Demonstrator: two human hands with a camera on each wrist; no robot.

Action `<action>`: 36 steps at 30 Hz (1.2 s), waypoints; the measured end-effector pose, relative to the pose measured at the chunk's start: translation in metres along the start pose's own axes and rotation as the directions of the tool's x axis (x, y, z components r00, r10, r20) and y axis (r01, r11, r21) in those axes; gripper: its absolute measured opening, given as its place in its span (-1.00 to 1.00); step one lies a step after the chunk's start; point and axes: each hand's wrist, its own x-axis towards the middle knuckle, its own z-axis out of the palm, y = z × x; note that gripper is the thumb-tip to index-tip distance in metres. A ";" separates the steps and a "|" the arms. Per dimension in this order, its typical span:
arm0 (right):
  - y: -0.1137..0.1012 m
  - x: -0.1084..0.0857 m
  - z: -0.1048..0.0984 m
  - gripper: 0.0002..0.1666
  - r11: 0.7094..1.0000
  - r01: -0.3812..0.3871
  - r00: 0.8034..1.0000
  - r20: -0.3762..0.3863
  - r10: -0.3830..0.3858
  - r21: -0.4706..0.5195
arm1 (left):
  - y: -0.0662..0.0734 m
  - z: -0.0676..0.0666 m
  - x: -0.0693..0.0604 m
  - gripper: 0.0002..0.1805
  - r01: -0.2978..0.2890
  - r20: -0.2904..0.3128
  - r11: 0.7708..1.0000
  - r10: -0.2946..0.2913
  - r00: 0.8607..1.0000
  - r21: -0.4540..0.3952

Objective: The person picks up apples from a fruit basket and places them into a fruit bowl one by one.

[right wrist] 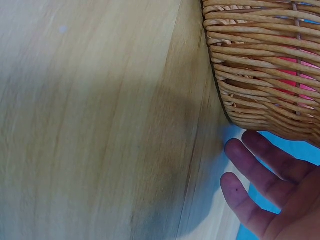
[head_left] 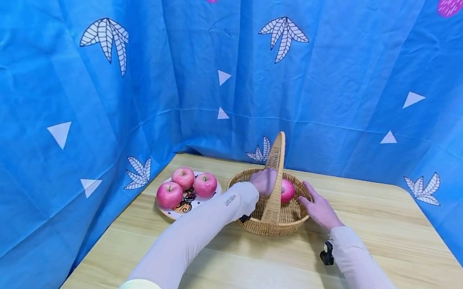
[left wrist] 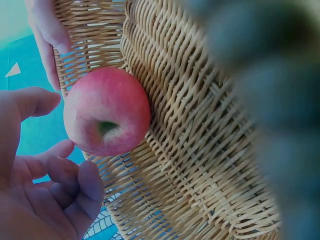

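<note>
A wicker basket (head_left: pixel 269 228) with a tall arched handle stands on the table. A pink-red apple (left wrist: pixel 107 112) lies in it against the woven side, its stem hollow showing in the left wrist view. My left hand (head_left: pixel 263 182) reaches into the basket behind the handle. In the left wrist view, thumb and forefinger are spread at the apple's edge, the other fingers loosely bent. My right hand (head_left: pixel 321 213) holds the basket's right rim, thumb over the edge and fingers outside. In the right wrist view, several fingertips (right wrist: pixel 232 185) spread beside the outer wall.
Left of the basket, a round patterned plate (head_left: pixel 173 214) bears three apples (head_left: pixel 205 185). The pale wooden table (head_left: pixel 285 282) runs up to a blue patterned curtain (head_left: pixel 340 80) at the back and left. My left forearm crosses between plate and basket.
</note>
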 end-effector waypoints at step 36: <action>-0.004 -0.002 -0.001 -0.17 1.000 0.004 1.000 -0.008 -0.004 0.006 | 0.004 0.003 -0.002 -0.65 -0.085 0.027 0.994 0.087 0.996 -0.070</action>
